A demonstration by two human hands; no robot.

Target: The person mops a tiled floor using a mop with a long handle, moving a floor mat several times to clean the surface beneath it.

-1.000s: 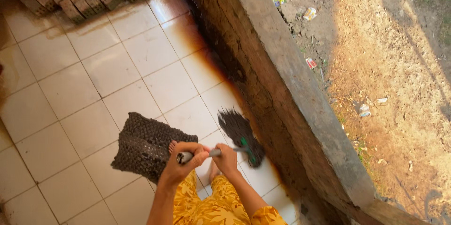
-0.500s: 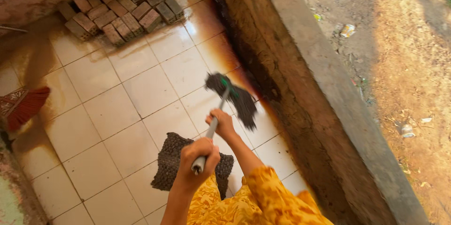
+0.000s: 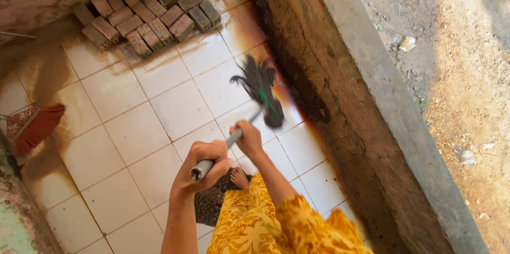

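Both my hands grip the grey handle of a mop (image 3: 263, 95) with a dark stringy head and a green collar. My left hand (image 3: 204, 161) closes around the handle's near end, and my right hand (image 3: 248, 138) holds it further along. The mop head lies on the wet white floor tiles (image 3: 170, 108) close to the base of a low, stained wall (image 3: 324, 84). My bare foot (image 3: 240, 178) rests on a dark woven mat (image 3: 212, 201), partly hidden by my yellow patterned garment (image 3: 265, 222).
A stack of bricks (image 3: 146, 10) lies on the tiles at the far end. A red broom head (image 3: 34, 126) lies at the left by a rough wall. Beyond the low wall is bare dirt ground (image 3: 457, 47) with scattered litter.
The mop head has swept farther along the tiles beside the low wall. The view has shifted, so the bricks and red broom show more fully.
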